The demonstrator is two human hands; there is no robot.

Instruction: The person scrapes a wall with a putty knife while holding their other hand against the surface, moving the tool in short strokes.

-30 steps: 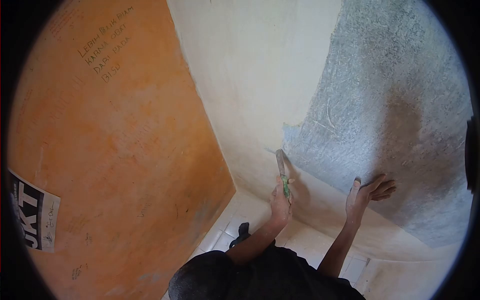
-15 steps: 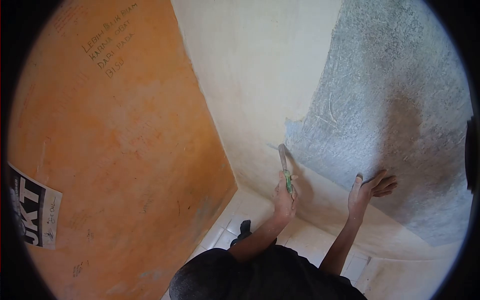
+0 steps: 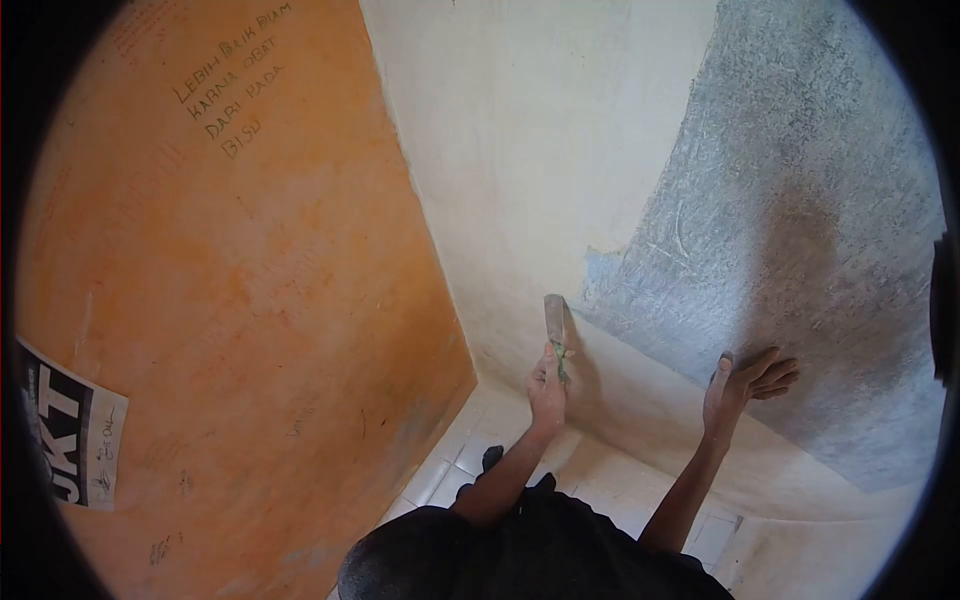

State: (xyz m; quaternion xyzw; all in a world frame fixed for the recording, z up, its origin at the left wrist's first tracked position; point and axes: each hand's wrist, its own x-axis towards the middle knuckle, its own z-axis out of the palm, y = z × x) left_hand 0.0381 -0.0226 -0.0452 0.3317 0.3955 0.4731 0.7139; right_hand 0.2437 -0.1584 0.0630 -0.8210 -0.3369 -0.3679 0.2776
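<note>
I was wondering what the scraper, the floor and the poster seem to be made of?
Scraper: probably metal, from its dull grey blade; the green handle's material is unclear. Floor: likely glazed ceramic tiles, pale and slightly shiny with straight joints. Poster: probably printed paper, thin with bold lettering.

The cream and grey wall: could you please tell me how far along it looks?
The smooth cream area looks done. The left hand holds a flat-bladed tool near the lower corner of the grey area. That rough grey area seems left, if it is to be covered.
</note>
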